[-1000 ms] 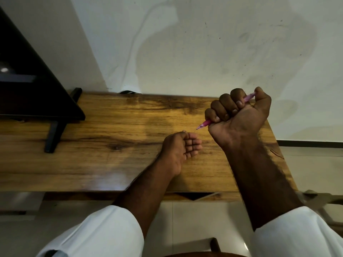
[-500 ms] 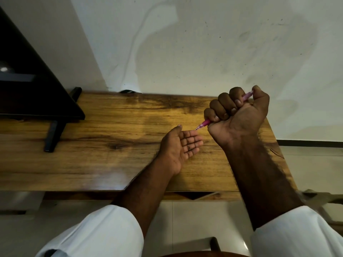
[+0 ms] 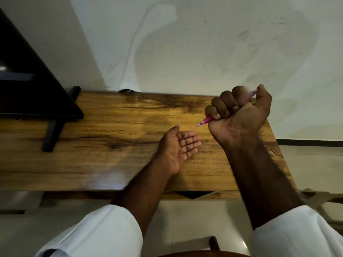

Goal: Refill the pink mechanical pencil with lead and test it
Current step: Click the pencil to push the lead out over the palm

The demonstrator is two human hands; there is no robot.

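My right hand is a closed fist around the pink mechanical pencil. Its metal tip pokes out below the little finger and points left and down. The thumb lies over the pencil's top end, which is blurred. My left hand rests on the wooden table with the palm up and the fingers spread flat, a short way below and left of the pencil tip. I see nothing in the palm. No lead or lead case is visible.
A black monitor on a black stand fills the table's far left. A white wall rises right behind the table. The table's right edge is close to my right wrist. Pale floor tiles lie below the near edge.
My left hand has uncurled from a loose fist to a flat, palm-up hand. The right fist with the pencil has stayed almost in place, its thumb end now blurred.
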